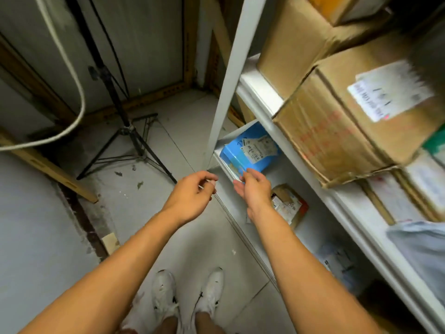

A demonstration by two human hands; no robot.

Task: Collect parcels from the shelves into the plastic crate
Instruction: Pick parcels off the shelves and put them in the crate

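A blue parcel with a white label lies at the left end of a lower white shelf. My right hand reaches to its near edge, fingers relaxed and touching or just short of the box. My left hand hovers left of the shelf post, fingers loosely curled and holding nothing. A small brown parcel with labels lies on the same shelf behind my right wrist. The plastic crate is out of view.
Large cardboard boxes overhang the shelf above. A pale plastic bag and a clear-wrapped parcel sit further right. A black tripod stand and a white hose occupy the floor corner at left. My white shoes stand on grey tiles.
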